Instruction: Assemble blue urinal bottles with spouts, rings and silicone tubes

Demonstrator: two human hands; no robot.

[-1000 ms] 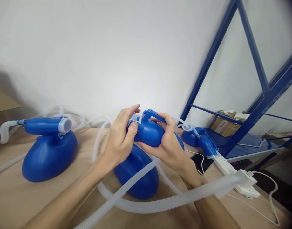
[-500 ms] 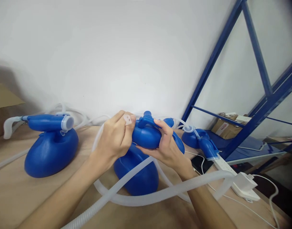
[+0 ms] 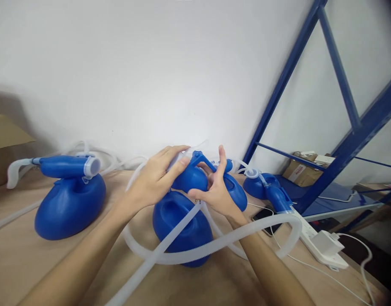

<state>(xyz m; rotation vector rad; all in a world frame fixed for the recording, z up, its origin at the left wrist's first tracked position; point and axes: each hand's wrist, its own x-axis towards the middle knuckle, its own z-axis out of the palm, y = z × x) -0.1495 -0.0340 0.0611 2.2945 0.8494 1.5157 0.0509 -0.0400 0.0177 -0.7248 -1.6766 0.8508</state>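
Observation:
A rounded blue plastic part with a hinged-looking arm is up between my hands, above a blue plastic bottle on the table. My left hand is closed around its left side, thumb on top. A whitish translucent piece shows past the left fingertips; its kind is unclear. My right hand is at the part's right side with thumb and index finger spread apart. Its other fingers are partly hidden behind the part. A white corrugated hose loops in front of the bottle and across my right forearm.
Another blue bottle with a blue spout piece stands at left. More blue bottles sit to the right. A phone, a power strip with a plug, a blue metal rack and a cardboard box are farther right.
My right thumb and index finger have come off the blue part and spread apart. My left hand has shifted over it, the small clear tab is out of sight, and the hose loop has moved.

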